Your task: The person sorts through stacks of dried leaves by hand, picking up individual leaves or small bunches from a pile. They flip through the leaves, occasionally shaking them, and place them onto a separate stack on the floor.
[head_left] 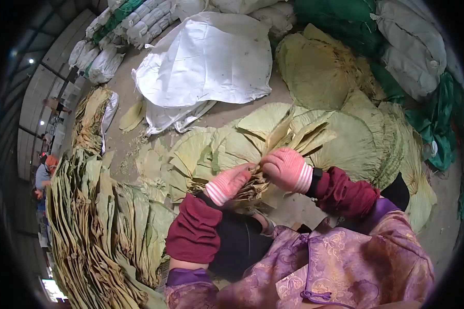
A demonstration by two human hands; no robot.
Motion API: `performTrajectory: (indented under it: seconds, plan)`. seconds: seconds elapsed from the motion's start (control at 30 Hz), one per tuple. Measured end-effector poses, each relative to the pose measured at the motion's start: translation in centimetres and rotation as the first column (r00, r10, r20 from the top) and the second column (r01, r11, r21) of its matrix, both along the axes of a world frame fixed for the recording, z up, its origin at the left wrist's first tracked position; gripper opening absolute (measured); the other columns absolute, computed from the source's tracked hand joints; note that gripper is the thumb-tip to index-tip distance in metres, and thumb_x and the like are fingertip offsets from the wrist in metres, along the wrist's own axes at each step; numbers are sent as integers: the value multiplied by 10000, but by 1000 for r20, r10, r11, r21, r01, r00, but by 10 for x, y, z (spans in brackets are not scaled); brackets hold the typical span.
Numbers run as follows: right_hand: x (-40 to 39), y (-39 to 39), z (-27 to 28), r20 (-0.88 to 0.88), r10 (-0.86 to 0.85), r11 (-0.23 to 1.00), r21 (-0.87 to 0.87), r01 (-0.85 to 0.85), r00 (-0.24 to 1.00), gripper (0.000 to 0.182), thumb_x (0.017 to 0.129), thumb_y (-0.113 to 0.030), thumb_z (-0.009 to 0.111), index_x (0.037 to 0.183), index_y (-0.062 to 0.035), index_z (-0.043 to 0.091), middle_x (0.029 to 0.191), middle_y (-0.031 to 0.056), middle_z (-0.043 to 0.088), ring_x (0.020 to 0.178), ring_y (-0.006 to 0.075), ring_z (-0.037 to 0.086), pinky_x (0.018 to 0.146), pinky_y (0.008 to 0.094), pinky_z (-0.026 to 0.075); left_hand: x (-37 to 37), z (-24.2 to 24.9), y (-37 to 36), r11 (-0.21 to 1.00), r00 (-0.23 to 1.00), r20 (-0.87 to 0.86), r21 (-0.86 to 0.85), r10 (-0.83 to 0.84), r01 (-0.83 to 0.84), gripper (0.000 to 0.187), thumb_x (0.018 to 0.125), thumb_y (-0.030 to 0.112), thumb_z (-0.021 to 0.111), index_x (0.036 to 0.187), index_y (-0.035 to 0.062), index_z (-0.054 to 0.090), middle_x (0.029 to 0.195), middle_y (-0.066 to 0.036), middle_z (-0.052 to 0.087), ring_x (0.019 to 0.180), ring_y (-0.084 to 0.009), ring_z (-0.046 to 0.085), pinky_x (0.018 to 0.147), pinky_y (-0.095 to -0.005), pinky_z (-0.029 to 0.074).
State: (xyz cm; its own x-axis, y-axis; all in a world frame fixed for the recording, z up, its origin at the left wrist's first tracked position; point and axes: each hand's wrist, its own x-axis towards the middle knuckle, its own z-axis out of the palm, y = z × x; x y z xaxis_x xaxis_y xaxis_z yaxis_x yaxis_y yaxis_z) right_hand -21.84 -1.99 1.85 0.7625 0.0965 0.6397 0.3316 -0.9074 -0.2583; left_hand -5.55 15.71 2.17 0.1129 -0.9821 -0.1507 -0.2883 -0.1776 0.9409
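Both hands wear pink gloves with white-striped cuffs and meet at the middle of the view. My right hand [283, 169] is closed around the gathered end of some folded dried leaves [307, 138], whose broad blades point up and away. My left hand [231, 184] is closed against the same gathered ends, its fingertips almost touching the right hand; what it pinches is partly hidden. Beneath and beyond the hands lies a layer of large round dried leaves [345, 139] with radiating veins, resembling lotus leaves. Brown crumpled leaf ends [255, 188] show just below the hands.
A tall stack of folded leaves [87, 216] stands on the left. Ahead lies a white woven sack [206, 59], with a leaf pile [319, 67] to its right. Filled white bags [415, 46] and green sacking [340, 20] line the back. Another person [44, 172] is at far left.
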Motion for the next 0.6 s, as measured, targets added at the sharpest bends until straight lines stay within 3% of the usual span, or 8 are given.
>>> performTrajectory:
  seconds: [0.1,0.3,0.37,0.4,0.47,0.6]
  plan:
    - [-1,1,-2,-35,-7,999,41,9,999,245,705,-147,618,917,-49,542,978,103,602,846,280,596,716,383,476,0,5,-3,999,993,106,-26,45,-43,402,945,233,450,1292,31,441,951,-121,629,884,-186,584,809,-289,454]
    - [3,-2,6,-69,16,998,66,-11,998,249,726,-133,601,931,-18,518,1000,145,589,845,324,592,684,402,496,-15,31,-3,990,977,161,-27,138,-136,342,924,173,479,1236,33,499,928,-126,636,862,-186,602,787,-289,465]
    - [7,-4,8,-83,14,998,63,-9,996,248,730,-129,596,934,-14,513,1009,158,582,842,333,591,683,403,500,-14,34,-3,987,969,193,29,152,-161,450,940,342,466,1244,11,493,978,-117,628,903,-187,583,805,-296,450]
    - [8,-3,7,-84,11,996,90,-4,996,249,728,-122,592,935,-12,508,1023,167,576,845,339,590,692,401,503,-15,33,-4,986,966,205,23,158,-166,450,940,342,466,1244,11,493,978,-117,628,903,-187,583,805,-296,450]
    - [9,-3,5,-79,20,994,109,-11,997,254,721,-102,582,936,2,496,1065,181,557,868,348,589,723,392,510,-16,25,-9,971,931,283,-123,231,-204,326,914,152,482,1227,64,512,879,-117,639,825,-215,616,754,-305,480]
    - [10,-7,5,-71,5,997,79,0,997,270,702,-63,593,945,2,495,1101,199,540,872,354,589,732,382,513,-15,14,-12,963,916,312,-179,250,-202,308,917,157,475,1207,60,515,873,-148,640,832,-278,631,738,-322,488]
